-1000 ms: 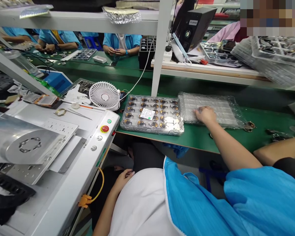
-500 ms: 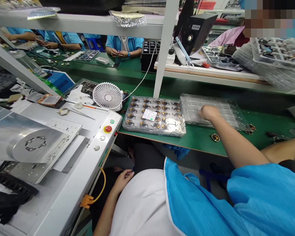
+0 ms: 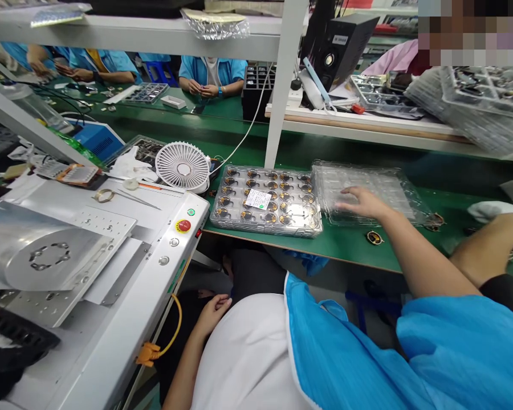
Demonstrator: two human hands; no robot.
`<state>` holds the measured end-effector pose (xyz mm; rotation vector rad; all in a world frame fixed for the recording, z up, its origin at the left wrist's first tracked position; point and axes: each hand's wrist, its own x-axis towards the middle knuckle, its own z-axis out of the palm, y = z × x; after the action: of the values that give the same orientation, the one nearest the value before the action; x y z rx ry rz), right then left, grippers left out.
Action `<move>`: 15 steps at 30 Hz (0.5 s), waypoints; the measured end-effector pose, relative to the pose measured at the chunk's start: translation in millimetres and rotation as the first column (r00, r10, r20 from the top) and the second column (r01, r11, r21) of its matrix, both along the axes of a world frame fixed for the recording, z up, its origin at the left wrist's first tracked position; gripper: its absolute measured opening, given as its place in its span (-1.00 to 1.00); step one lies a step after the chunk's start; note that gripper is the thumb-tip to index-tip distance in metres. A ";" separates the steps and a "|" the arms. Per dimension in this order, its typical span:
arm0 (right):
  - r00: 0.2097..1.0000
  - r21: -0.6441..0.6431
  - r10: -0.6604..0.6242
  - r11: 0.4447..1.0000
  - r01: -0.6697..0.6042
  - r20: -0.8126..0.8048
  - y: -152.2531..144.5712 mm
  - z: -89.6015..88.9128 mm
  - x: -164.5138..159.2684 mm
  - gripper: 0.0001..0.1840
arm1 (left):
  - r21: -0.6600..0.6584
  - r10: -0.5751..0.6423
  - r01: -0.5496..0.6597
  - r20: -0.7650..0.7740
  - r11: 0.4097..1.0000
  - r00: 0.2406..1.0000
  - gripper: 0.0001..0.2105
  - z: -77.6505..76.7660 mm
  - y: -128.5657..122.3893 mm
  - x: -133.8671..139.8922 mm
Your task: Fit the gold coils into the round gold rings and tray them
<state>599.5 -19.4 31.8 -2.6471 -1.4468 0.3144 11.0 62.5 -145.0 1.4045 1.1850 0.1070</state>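
Observation:
My right hand (image 3: 363,203) is over the left part of a clear plastic tray (image 3: 393,188), fingers spread and holding nothing. Whether its fingertips touch the plastic I cannot tell. Left of that tray lies a stack of clear trays (image 3: 239,225), its pockets filled with round black-and-gold parts and a white paper label (image 3: 257,199) on top. One such round part (image 3: 373,238) lies on the green bench in front of my right forearm. Down on my lap rests my left hand (image 3: 212,312), with loosely bent fingers and nothing visible in them.
A white fan (image 3: 183,166) stands behind the left machine (image 3: 171,228) with its red button. Tweezers (image 3: 137,199) lie on the machine. A shelf post (image 3: 277,97) rises behind the trays. Another person's forearm (image 3: 487,245) reaches in at right; other people sit across the bench.
My right hand has opened from a closed shape and its fingers now spread leftward over the clear tray. At the right, the other person's arm has shifted. My left hand stays put.

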 end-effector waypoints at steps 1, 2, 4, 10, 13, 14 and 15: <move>0.995 0.005 0.085 0.996 -0.085 -0.054 -10.1 -3.2 1.2 -0.21 | -0.007 0.005 -0.005 -0.005 1.000 1.000 -0.42 -2.7 0.7 -0.1; 0.985 -0.007 0.153 0.988 -0.154 -0.082 -20.3 -7.0 1.5 -0.08 | -0.015 0.009 -0.009 -0.011 1.000 1.000 -0.37 -5.8 1.5 0.0; 0.976 -0.063 0.214 0.974 -0.216 -0.040 -38.6 -15.2 -1.3 0.06 | -0.030 0.015 -0.015 -0.022 0.999 1.000 -0.28 -12.5 3.3 0.7; 0.932 0.049 0.132 0.986 -0.158 0.336 -54.5 -27.8 -24.0 -0.39 | -0.051 0.013 -0.014 -0.030 0.999 0.999 -0.21 -23.8 7.3 3.3; 0.912 0.183 0.011 0.979 -0.094 0.411 -39.5 -27.0 -25.1 -0.37 | -0.049 0.019 -0.021 -0.030 0.999 0.999 -0.23 -24.3 7.2 2.2; 0.916 0.199 -0.015 0.977 -0.071 0.401 -32.4 -27.2 -22.9 -0.35 | -0.046 0.023 -0.024 -0.029 0.999 0.999 -0.24 -24.4 7.0 1.5; 0.928 0.193 -0.021 0.980 -0.055 0.372 -24.9 -28.0 -19.7 -0.33 | -0.043 0.028 -0.029 -0.028 0.999 0.999 -0.25 -24.5 6.6 0.8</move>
<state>579.8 -44.3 3.8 -2.6234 -1.5034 -0.3392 11.7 69.1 -169.5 1.3549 1.2231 0.0813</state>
